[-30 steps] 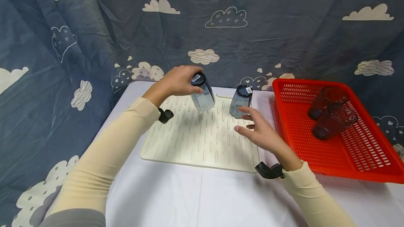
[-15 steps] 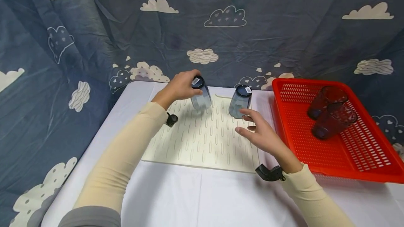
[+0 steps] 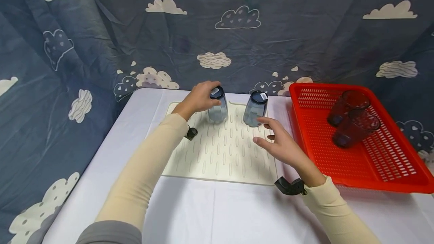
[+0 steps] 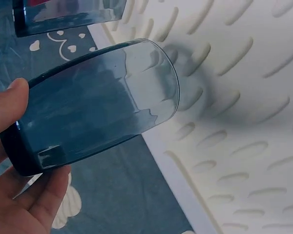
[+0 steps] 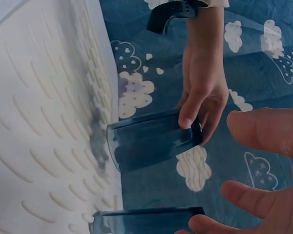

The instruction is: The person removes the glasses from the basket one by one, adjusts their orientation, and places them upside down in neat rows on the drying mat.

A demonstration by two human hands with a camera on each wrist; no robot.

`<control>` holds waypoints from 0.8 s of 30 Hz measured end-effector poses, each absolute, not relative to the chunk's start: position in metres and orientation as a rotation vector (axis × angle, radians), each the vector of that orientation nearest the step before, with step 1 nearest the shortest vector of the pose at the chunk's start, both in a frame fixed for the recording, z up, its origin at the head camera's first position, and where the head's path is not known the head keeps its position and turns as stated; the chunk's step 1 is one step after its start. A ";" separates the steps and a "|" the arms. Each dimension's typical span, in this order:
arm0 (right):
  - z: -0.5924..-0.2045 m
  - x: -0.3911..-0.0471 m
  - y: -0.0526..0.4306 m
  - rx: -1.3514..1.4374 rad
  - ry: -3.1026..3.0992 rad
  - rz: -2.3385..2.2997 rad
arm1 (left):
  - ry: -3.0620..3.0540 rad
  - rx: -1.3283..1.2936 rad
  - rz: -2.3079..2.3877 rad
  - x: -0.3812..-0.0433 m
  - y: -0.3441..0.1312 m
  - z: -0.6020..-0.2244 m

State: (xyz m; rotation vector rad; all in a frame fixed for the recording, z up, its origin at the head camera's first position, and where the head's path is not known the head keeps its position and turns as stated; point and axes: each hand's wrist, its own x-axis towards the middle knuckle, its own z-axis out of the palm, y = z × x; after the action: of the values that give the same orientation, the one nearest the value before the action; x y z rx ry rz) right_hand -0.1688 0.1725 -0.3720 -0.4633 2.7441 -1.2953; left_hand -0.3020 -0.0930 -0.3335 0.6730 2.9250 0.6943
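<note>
In the head view my left hand [image 3: 200, 99] grips the dark base of a blue-tinted drinking glass [image 3: 218, 113], which is upside down. Thumb and fingers lie round that base, and the rim is close over a cream ridged mat [image 3: 220, 157], as the left wrist view of the glass [image 4: 93, 107] shows. A second blue drinking glass [image 3: 254, 113] stands upside down on the mat to the right, a label on its base. My right hand [image 3: 281, 143] is spread beside this glass, fingertips overlapping its lower part, fingers and thumb apart with nothing between them.
At the right a red plastic basket [image 3: 339, 168] with slotted walls holds two tinted glasses [image 3: 357, 127] lying tilted. A white cloth [image 3: 190, 210] covers the table. Behind hangs a dark blue curtain [image 3: 190, 37] with cloud prints.
My left hand has lowered the upside-down glass toward the mat and brought it more upright. The right hand has stayed almost still beside the second glass.
</note>
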 end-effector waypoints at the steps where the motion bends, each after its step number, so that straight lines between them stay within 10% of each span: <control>1: -0.372 -0.169 0.173 -0.463 2.745 -1.297 | 2.923 0.668 0.709 -0.302 -0.092 -0.335; 24: -0.374 -0.166 0.176 -0.419 2.777 -1.223 | 2.891 0.666 0.762 -0.307 -0.081 -0.357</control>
State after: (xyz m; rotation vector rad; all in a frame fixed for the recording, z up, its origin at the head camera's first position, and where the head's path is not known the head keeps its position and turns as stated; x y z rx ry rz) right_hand -0.1664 0.1763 -0.3743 -0.4192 2.7770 -1.2230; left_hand -0.3067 -0.0805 -0.3568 0.6658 2.8909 0.7623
